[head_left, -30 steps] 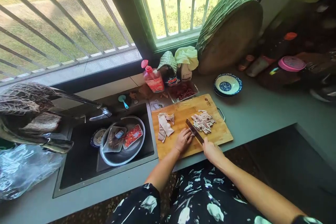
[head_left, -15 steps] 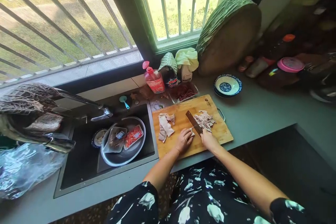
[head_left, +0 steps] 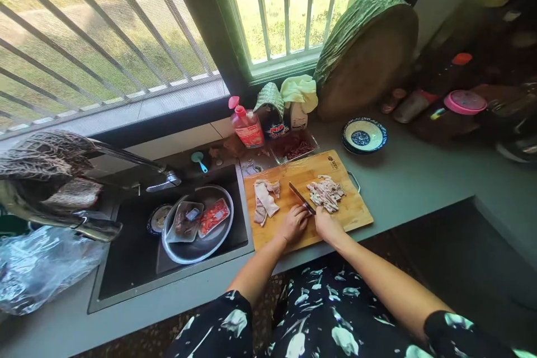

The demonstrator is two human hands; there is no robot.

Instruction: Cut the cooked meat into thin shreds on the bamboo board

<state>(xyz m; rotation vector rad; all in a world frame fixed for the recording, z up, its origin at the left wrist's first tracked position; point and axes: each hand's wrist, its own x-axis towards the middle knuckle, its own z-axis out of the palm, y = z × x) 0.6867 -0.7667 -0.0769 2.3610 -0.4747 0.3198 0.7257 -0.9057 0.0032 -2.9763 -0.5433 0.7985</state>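
On the wooden cutting board (head_left: 277,235), my right hand (head_left: 329,226) is closed round the handle of a knife (head_left: 300,197). Its blade points up and to the left, right beside the fingertips of my left hand (head_left: 295,224). Those fingers are curled and press a piece of pale meat against the board; the piece is mostly hidden under them. A heap of sliced meat strips (head_left: 326,194) lies to the right of the blade. Larger uncut meat pieces (head_left: 264,201) rest at the board's left side.
Left of the board, a sink (head_left: 126,268) holds a metal basin (head_left: 229,235) with two wrapped food packs. Behind the board stand a tray of dark red meat (head_left: 297,147) and a pink pump bottle (head_left: 247,127). Blue-patterned bowls (head_left: 364,135) sit to the right.
The knife has shifted left, away from the sliced heap and against my left fingertips, and its blade is turned more edge-on. My right hand moved slightly left with it; my left hand barely moved.
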